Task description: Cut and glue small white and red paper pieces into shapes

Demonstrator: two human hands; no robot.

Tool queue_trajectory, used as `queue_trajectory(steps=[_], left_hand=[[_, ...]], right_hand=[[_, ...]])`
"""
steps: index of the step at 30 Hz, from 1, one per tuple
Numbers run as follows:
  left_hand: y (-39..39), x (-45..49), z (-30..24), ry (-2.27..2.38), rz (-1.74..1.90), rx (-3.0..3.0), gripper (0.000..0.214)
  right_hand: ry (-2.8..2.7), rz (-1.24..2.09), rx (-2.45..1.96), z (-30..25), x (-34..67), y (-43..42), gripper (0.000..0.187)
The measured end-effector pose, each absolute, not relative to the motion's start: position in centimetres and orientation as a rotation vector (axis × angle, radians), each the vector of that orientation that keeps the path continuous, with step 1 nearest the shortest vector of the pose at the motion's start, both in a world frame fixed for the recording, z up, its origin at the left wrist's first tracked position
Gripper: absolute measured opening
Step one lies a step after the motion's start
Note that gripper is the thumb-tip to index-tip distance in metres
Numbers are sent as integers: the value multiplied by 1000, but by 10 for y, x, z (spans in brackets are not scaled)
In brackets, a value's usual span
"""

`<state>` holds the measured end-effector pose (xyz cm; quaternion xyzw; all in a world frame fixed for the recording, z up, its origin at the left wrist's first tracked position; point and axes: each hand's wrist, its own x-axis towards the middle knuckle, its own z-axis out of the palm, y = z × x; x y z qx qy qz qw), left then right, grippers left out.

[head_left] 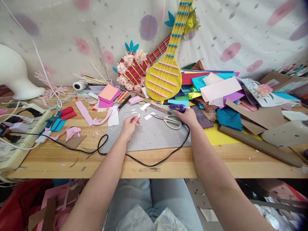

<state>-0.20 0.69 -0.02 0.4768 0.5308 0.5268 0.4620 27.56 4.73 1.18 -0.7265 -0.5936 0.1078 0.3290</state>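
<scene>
Glue gun (175, 106) sits in the right hand (187, 117), left of a cardboard box (268, 78).

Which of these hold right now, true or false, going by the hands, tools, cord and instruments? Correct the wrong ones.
1. The left hand pinches a small white piece. True.
2. The grey-handled metal scissors lie on the grey gridded cutting mat. True.
3. The right hand is holding the scissors. False: it is at the blue glue gun.
4. The thin black cord runs partly over the wooden tabletop in front of the mat. True.
5. The yellow round-bodied instrument stands left of the red flower-trimmed instrument. False: its body is to the right.
6. The dark flat rectangular device lies left of the left hand. False: it lies right of the right hand.
</scene>
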Motion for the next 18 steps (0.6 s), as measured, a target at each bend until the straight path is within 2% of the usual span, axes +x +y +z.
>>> queue_trajectory(steps=[3,7,9,13,18], left_hand=[[9,-2,-3,1344,1309,1223,28],[11,0,-5,1383,1287,1280,27],[11,0,-6,1399,1266,1305,27],[12,-1,-9,1413,1243,1328,29],[13,-2,-11,1379,1243,1278,24]], right_hand=[[-1347,303,-1953,6,267,49,44],[-1175,484,-1536,20,251,31,50],[-1240,688,-1337,30,237,19,46],[-1477,1032,-1322,35,211,3,41],[-1623,1055,-1401,23,201,2,43]])
